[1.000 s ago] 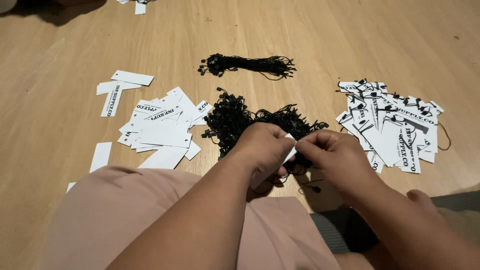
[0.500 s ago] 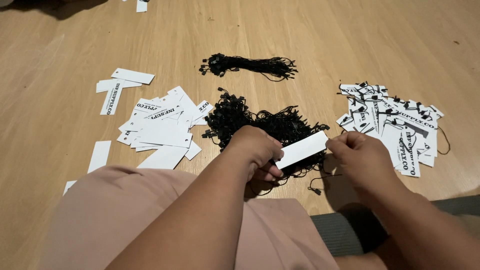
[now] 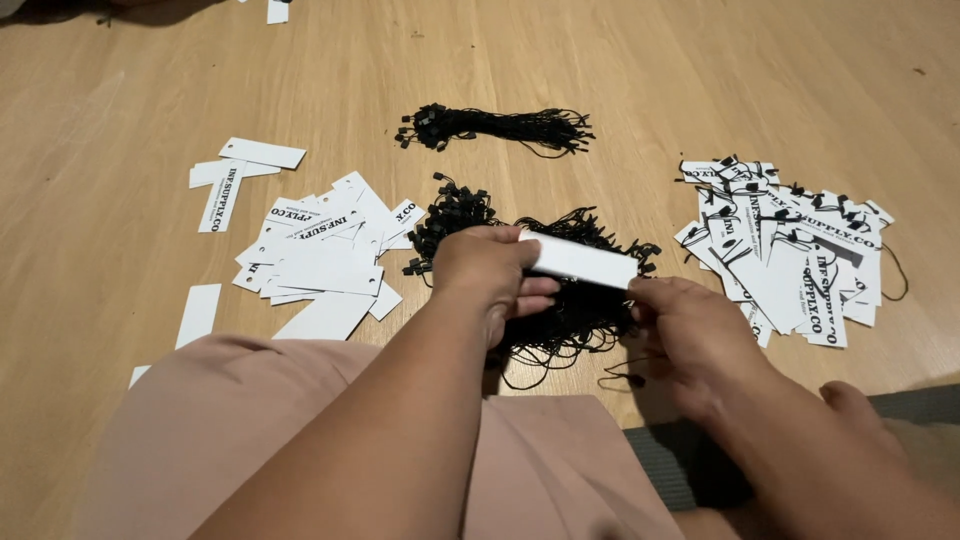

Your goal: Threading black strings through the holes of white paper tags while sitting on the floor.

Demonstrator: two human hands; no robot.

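The left hand [image 3: 492, 275] and the right hand [image 3: 690, 335] held one blank white paper tag [image 3: 580, 262] between them, each hand pinched shut on an end of it, the left at its near-left end and the right at its far-right corner. The tag lay almost level, just above a loose heap of black strings [image 3: 560, 290] on the wooden counter [image 3: 650, 80]. A thin black string [image 3: 625, 375] trailed under the right hand, though whether the fingers gripped it could not be told. To the left of the heap lay a spread of plain white tags [image 3: 315, 255], some face down, with a few strays further left. To the right sat a pile of strung tags [image 3: 790, 250], their black strings already on them. Beyond the heap, well apart, lay a tidy bundle of black strings [image 3: 495, 127]. A pink garment [image 3: 250, 430] covered the person's lap at the bottom.
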